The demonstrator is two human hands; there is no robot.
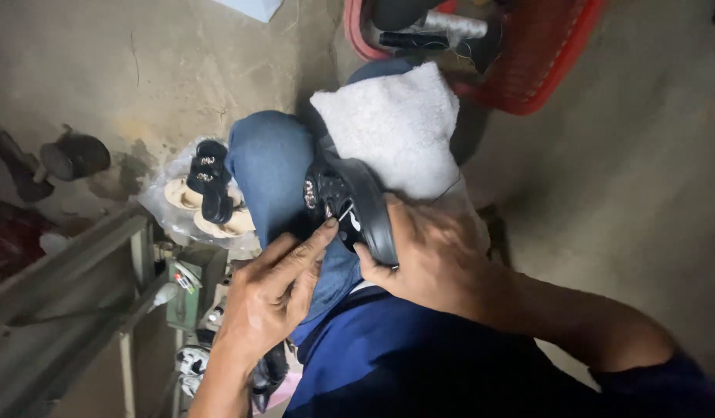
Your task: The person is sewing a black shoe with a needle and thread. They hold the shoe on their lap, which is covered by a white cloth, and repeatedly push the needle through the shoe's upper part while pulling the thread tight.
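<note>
Sandal: a black sandal with a metal ornament was propped on the lap, against a folded white towel laid over the jeans-clad knee; the towel appeared to serve as padding and a steady rest.
Right hand: the right hand was wrapped around the sole's edge, fingers curled tight, apparently to brace it.
Left hand: the left hand was held nearly flat, fingers close together, forefinger tip pressed to the strap near the ornament.
Surroundings: further sandals were noted on a plastic bag on the floor; a red basket stood beyond the knee.
</note>
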